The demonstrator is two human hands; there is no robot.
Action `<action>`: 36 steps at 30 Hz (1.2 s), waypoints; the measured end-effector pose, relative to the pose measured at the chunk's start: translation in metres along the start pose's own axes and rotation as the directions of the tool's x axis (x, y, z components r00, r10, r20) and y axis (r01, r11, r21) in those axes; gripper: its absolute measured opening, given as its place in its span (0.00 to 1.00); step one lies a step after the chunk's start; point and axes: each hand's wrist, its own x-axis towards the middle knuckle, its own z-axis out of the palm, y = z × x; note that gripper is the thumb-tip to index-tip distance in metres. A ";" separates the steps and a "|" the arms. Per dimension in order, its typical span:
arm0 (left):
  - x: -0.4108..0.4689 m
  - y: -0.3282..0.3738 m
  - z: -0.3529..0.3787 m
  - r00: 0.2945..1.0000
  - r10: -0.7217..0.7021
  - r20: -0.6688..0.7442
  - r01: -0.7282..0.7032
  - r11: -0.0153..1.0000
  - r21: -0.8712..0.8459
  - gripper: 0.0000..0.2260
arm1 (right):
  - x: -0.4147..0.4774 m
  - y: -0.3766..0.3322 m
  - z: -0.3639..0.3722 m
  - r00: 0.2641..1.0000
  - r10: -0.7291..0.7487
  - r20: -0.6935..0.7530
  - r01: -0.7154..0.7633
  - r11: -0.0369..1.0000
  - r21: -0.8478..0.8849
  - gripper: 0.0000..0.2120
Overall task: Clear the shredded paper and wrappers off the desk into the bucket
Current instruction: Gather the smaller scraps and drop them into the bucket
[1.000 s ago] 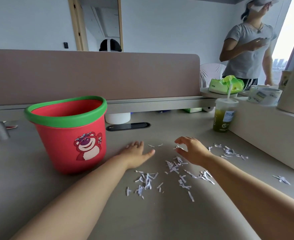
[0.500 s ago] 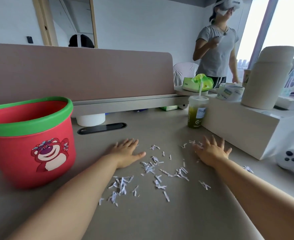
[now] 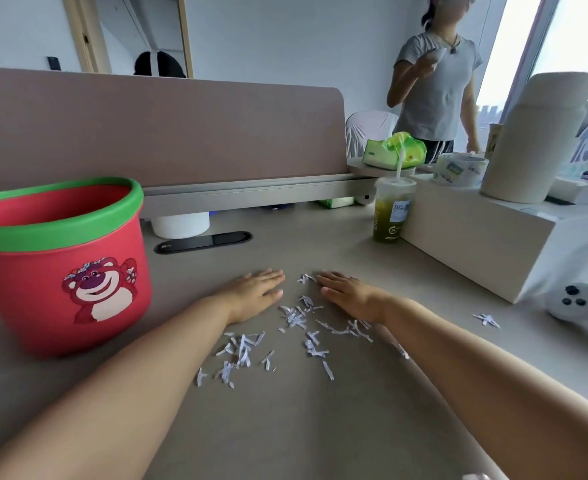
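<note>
White shredded paper (image 3: 296,320) lies scattered on the grey desk (image 3: 285,427) between and just behind my two hands. My left hand (image 3: 254,294) rests flat, palm down, left of the scraps. My right hand (image 3: 349,294) lies flat on their right side, fingers together and pointing left, with some scraps against its wrist. Neither hand holds anything. A red bucket (image 3: 57,271) with a green rim and a bear picture stands upright at the left, apart from my left arm. A small separate clump of shreds (image 3: 486,319) lies far right.
A green drink cup with a straw (image 3: 391,213) stands beside a white box (image 3: 493,237) holding a tall white flask (image 3: 538,136) and a tape roll (image 3: 460,169). A white controller (image 3: 583,304) lies at the right. A pink divider (image 3: 161,133) backs the desk; a person (image 3: 434,77) stands beyond.
My right hand has slid left from near the white box towards my left hand, pushing scraps inward. The view has swung slightly left and closer. The bucket stays put.
</note>
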 end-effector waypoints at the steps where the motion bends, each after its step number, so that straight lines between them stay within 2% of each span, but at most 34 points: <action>1: -0.002 0.002 0.001 1.000 0.017 -0.005 -0.017 0.999 -0.043 0.21 | -0.006 -0.004 0.001 1.000 -0.015 0.007 0.015 0.999 0.052 0.22; 4: -0.014 0.008 0.000 0.999 0.044 -0.008 -0.044 0.950 -0.309 0.18 | -0.031 -0.011 -0.001 0.999 0.006 0.034 -0.017 0.948 0.318 0.20; 6: -0.023 0.013 -0.004 0.997 0.021 -0.069 -0.046 0.921 -0.387 0.16 | -0.050 -0.011 -0.008 0.999 0.020 -0.029 -0.005 0.902 0.432 0.20; 9: -0.018 0.023 -0.012 0.987 0.025 -0.161 -0.064 0.968 -0.241 0.21 | -0.072 -0.001 -0.018 0.965 0.107 -0.239 -0.036 0.958 0.283 0.19; 13: 0.019 0.054 -0.006 0.999 0.032 -0.009 -0.033 0.998 -0.046 0.29 | -0.095 0.037 -0.018 0.855 0.309 -0.417 -0.281 0.951 0.130 0.22; 17: 0.040 0.075 0.013 0.997 -0.040 0.072 0.042 0.999 -0.024 0.29 | -0.134 0.085 -0.012 0.711 0.592 -0.378 -0.606 0.790 0.098 0.31; 19: 0.039 0.077 0.016 0.997 -0.032 0.070 0.036 0.998 -0.060 0.29 | -0.147 0.094 -0.010 0.690 0.650 -0.320 -0.655 0.748 0.108 0.35; 21: 0.030 0.077 0.016 0.997 0.005 0.080 0.005 0.993 -0.121 0.29 | -0.147 0.090 -0.008 0.755 0.601 -0.262 -0.605 0.793 0.074 0.34; 26: -0.017 0.077 0.016 0.983 0.157 0.100 -0.128 0.961 -0.245 0.23 | -0.118 0.035 -0.004 0.935 0.327 -0.134 -0.319 0.945 0.077 0.27; 29: -0.048 0.069 0.013 0.981 0.182 0.069 -0.159 0.953 -0.258 0.21 | -0.106 0.001 0.002 0.981 0.181 -0.070 -0.169 0.973 0.159 0.24; 32: -0.075 0.062 0.010 0.981 0.192 0.039 -0.176 0.950 -0.256 0.20 | -0.108 -0.016 0.007 0.995 0.097 -0.029 -0.082 0.942 0.326 0.24; 33: -0.083 0.060 0.007 0.980 0.198 0.024 -0.187 0.952 -0.244 0.23 | -0.112 -0.019 0.007 0.996 0.083 -0.035 -0.061 0.910 0.409 0.24; 35: -0.097 0.054 0.001 0.982 0.188 -0.011 -0.187 0.968 -0.166 0.41 | -0.124 -0.016 0.004 0.992 0.094 -0.084 -0.040 0.864 0.503 0.25; 36: -0.102 0.050 -0.001 0.989 0.149 -0.010 -0.149 0.983 -0.107 0.50 | -0.132 -0.012 0.003 0.987 0.115 -0.109 -0.047 0.867 0.496 0.25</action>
